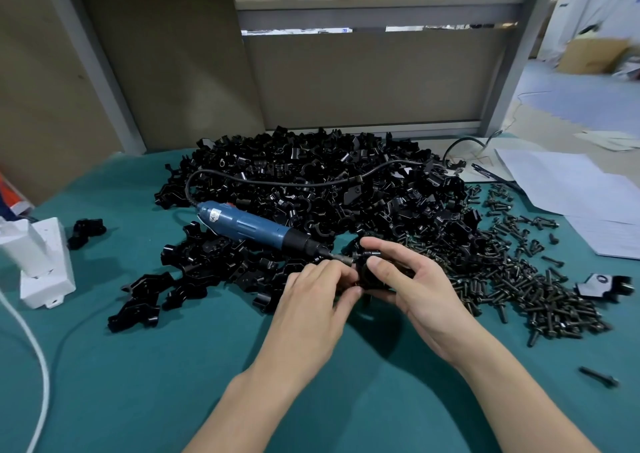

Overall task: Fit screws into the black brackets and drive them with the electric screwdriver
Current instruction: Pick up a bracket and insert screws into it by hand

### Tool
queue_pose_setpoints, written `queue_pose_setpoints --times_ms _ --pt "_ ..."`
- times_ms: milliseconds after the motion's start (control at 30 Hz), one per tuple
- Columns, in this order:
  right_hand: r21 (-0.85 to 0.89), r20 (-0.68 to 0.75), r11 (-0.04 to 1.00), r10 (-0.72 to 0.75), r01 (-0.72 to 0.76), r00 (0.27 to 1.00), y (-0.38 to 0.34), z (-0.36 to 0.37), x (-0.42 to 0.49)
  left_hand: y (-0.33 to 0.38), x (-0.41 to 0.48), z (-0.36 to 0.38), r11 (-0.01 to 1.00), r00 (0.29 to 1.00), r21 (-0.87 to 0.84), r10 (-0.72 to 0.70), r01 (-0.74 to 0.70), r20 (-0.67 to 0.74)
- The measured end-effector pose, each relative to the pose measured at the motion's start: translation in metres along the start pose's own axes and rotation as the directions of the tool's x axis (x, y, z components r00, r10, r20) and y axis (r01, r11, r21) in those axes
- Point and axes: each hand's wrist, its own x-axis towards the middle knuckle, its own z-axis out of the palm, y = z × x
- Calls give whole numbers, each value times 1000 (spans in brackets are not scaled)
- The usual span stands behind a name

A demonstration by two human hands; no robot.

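A small black bracket [367,268] is held between both hands just above the green table mat [173,383]. My right hand [412,286] grips it from the right, thumb on top. My left hand [313,300] pinches at its left side; whether a screw sits in those fingers is hidden. The blue electric screwdriver [247,225] lies on the bracket pile, its tip pointing at the held bracket. A large heap of black brackets [311,182] covers the table's middle. A pile of dark screws [519,279] spreads to the right of my hands.
A white box-shaped unit [45,262] with a white cable [34,348] stands at the left. White paper sheets [571,189] lie at the back right. One loose screw [599,376] and a lone bracket [604,286] rest at the right. Grey partition panels [363,78] close off the back.
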Motion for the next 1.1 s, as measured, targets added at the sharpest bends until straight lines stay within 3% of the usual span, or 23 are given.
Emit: queue_pose_setpoints --times_ms 133,300,467,633,767,1100 --pt "-29 -10 1000 -1 1 1000 -2 1 -1 -1 -1 0 1000 1000 0 -20 20 -9" --pt "-14 8 1000 5 -5 1000 -2 1 -1 0 1 1 993 999 118 -11 7 35" --pt "39 10 999 -2 1 1000 -1 -1 1 2 0 0 994 998 96 48 -44 -43" --pt "12 7 1000 -7 7 1000 -2 -2 1 2 -3 -1 998 1000 52 21 -20 -20" --pt "7 20 1000 -4 4 1000 -1 -1 0 2 -1 1 990 999 136 32 -32 6" --pt "29 4 1000 -6 6 1000 -4 -2 1 4 -2 -1 999 1000 45 -12 12 14"
